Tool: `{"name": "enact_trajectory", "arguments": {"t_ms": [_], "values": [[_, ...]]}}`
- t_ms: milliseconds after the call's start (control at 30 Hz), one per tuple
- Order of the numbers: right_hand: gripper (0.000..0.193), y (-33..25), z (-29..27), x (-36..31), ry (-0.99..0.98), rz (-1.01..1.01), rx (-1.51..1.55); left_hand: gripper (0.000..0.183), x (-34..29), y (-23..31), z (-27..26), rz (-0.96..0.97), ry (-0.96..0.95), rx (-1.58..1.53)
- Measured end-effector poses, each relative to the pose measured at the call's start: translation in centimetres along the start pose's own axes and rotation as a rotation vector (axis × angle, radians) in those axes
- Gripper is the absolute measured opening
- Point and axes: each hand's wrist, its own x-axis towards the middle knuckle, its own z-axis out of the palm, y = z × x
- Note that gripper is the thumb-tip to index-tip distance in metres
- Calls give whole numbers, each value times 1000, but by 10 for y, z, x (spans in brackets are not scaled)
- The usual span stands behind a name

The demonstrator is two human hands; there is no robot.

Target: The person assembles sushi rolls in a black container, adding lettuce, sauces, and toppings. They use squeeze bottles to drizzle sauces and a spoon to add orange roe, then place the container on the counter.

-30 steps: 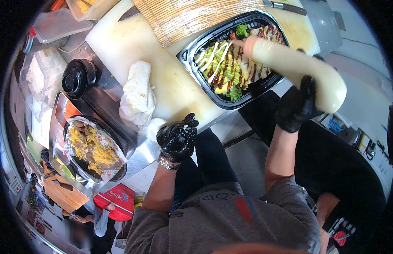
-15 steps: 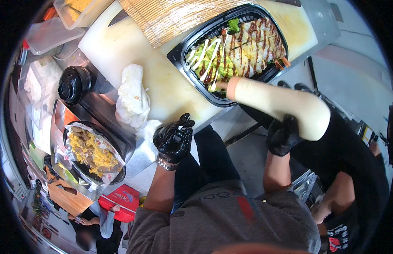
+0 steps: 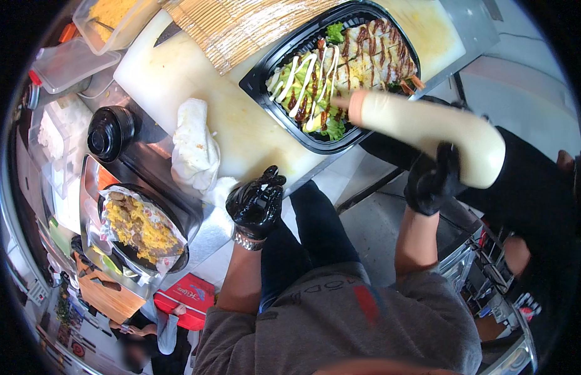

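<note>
My right hand (image 3: 433, 182) wraps firmly round the bottle (image 3: 431, 125), its nozzle (image 3: 342, 102) above the tray (image 3: 325, 147) of rolls (image 3: 373, 57) on the board (image 3: 256, 119), while my left hand (image 3: 256, 203), loosely half-curled and empty, hangs near the board's edge.

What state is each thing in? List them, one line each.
Squeeze bottle: tipped sideways, held
Right hand: gripping bottle
Left hand: half-curled, apparently empty
Takeout tray: open, filled
Sushi rolls: sliced, sauced
Bamboo rolling mat: unrolled
White towel: crumpled
Black bowls: stacked
</note>
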Motion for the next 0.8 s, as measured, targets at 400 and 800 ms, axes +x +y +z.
{"name": "enact_trajectory", "arguments": {"t_ms": [400, 800], "values": [[36, 1, 28, 58, 42, -123, 25, 4, 1, 0, 3, 6, 38, -47], [48, -6, -14, -5, -11, 24, -84, 4, -5, -6, 4, 16, 40, -51]]}}
